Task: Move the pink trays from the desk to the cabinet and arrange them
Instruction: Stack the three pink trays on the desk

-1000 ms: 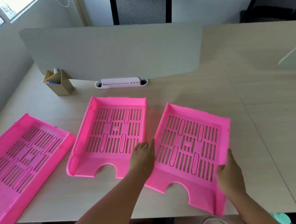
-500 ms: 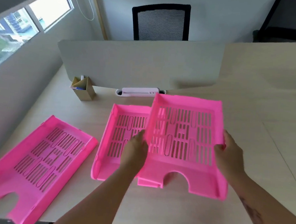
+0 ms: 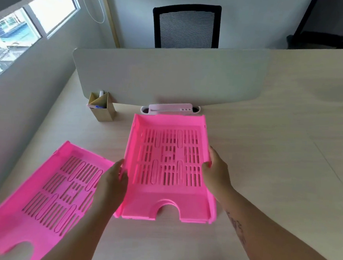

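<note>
A: Watching from beside the desk (image 3: 264, 177), what step did you log?

B: Stacking. Top tray (image 3: 169, 164) sat over a second tray; only the lower one's front edge (image 3: 120, 215) showed beneath, so I judged them nested or nearly so, near the desk's middle, just in front of the white holder (image 3: 170, 109) at the divider (image 3: 170, 77).

A: Grip?

B: Left hand (image 3: 112, 184) was closed narrowly on the top tray's left wall, fingers curled at the rim. Right hand (image 3: 216, 173) clasped the right wall, thumb over the edge. Both held the top tray. Could not tell whether it was fully seated or a little raised.

A: Third tray?

B: Lying flat at the left (image 3: 47, 186), angled, apart from the stack, untouched. Pen box (image 3: 101, 108) stood behind it.

A: Progress?

B: Early, in my judgement. All trays were on the desk; no cabinet was in sight.

A: Next move?

B: Probably settle the top tray square, then gather the left tray into the pile. That calls for aligning the front notches so the walls slot together. Carrying follows, gripped low enough to catch every tray.
</note>
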Tool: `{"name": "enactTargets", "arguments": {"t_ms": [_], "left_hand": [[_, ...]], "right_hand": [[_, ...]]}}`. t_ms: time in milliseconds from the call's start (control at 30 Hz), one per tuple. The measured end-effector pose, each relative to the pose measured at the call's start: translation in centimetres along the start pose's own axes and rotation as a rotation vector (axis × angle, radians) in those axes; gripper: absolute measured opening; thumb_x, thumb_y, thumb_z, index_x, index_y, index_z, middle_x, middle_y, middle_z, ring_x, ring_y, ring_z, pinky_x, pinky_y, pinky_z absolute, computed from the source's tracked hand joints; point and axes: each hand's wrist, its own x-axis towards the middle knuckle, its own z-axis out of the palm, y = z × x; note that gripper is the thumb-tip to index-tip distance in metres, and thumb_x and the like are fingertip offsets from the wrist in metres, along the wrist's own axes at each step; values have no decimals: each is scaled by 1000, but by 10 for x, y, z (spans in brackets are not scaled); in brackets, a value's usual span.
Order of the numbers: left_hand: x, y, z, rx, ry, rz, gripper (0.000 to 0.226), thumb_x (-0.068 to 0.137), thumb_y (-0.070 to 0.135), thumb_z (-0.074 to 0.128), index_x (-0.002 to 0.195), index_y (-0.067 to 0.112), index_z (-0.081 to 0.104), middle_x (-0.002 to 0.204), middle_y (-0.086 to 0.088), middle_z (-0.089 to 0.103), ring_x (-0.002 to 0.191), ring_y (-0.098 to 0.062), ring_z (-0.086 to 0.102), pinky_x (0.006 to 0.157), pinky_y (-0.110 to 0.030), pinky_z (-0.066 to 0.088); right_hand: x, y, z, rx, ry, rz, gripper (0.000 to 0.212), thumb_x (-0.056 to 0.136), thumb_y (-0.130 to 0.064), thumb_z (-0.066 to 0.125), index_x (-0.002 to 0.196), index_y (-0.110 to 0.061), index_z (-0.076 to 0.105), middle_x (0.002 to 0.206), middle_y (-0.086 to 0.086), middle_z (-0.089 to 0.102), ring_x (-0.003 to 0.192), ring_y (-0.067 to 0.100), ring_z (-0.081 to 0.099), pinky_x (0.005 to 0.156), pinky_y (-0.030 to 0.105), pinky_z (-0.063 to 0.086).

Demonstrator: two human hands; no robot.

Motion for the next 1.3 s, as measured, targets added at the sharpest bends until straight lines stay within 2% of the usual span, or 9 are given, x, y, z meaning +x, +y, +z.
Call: {"name": "enactTargets", "arguments": {"t_ms": [200, 433, 567, 700, 867, 1033, 1133, 1200, 1300], "left_hand": [[7, -4, 13, -31, -55, -10, 35, 101, 13, 44, 135, 15, 52, 97, -9, 74, 60, -5, 65, 44, -14, 50], [12, -10, 21, -44, -91, -76, 32, 101, 20, 43, 128, 10, 56, 95, -6, 73, 61, -6, 64, 37, -7, 43], [1, -11, 27, -324, -240, -252, 35, 103, 37, 33, 103, 17, 62, 82, -9, 70, 70, -22, 71, 54, -37, 61], [-8, -13, 30, -467, -276, -336, 50, 101, 48, 28, 103, 15, 65, 86, -15, 73, 74, -27, 73, 62, -42, 62], [-16, -5, 39, -493, -211, -388, 54, 101, 49, 29, 106, 12, 67, 86, -11, 73, 70, -19, 72, 54, -29, 59], [-17, 3, 42, -514, -201, -417, 51, 100, 49, 32, 106, 10, 65, 91, -15, 73, 79, -29, 73, 69, -49, 62], [-20, 9, 35, -475, -166, -413, 52, 99, 49, 34, 95, 11, 69, 83, -12, 73, 74, -26, 72, 68, -44, 61], [-24, 11, 27, -410, -96, -364, 48, 100, 45, 35, 88, 15, 70, 75, -7, 71, 67, -20, 70, 63, -39, 61], [-32, 1, 7, -207, 45, -281, 40, 102, 39, 38, 94, 13, 68, 72, 2, 65, 62, -13, 62, 57, -28, 54]], "right_hand": [[3, 6, 2, -25, 48, 36, 63, 97, -1, 36, 154, -26, 27, 130, 11, 62, 53, 17, 57, 44, 29, 53], [8, 14, 3, -95, -16, 54, 59, 101, -8, 35, 155, -26, 19, 106, 5, 68, 46, 10, 49, 40, 22, 44], [2, 23, 5, -119, -73, 98, 59, 104, -20, 31, 157, -26, 5, 85, 13, 65, 48, 18, 47, 43, 32, 44], [2, 26, 6, -100, -55, 98, 50, 105, -26, 28, 154, -18, 20, 96, 6, 65, 55, 19, 56, 44, 32, 49], [17, 31, 0, -138, -72, 69, 41, 105, -28, 28, 141, -10, 39, 76, 4, 58, 51, 16, 49, 45, 30, 42], [26, 35, -5, -142, -76, 64, 38, 105, -26, 30, 135, -7, 44, 78, 3, 58, 54, 17, 52, 46, 29, 44], [21, 26, -8, -189, -15, -10, 43, 101, -26, 36, 139, -6, 42, 119, 16, 59, 93, 33, 66, 70, 44, 59], [19, 13, -5, -263, 116, -206, 47, 99, -22, 41, 143, -5, 41, 148, 17, 42, 129, 34, 50, 98, 50, 50], [11, -28, 18, -206, 111, -468, 44, 96, -11, 48, 139, 2, 47, 147, 18, 45, 137, 30, 42, 111, 42, 37]]}}
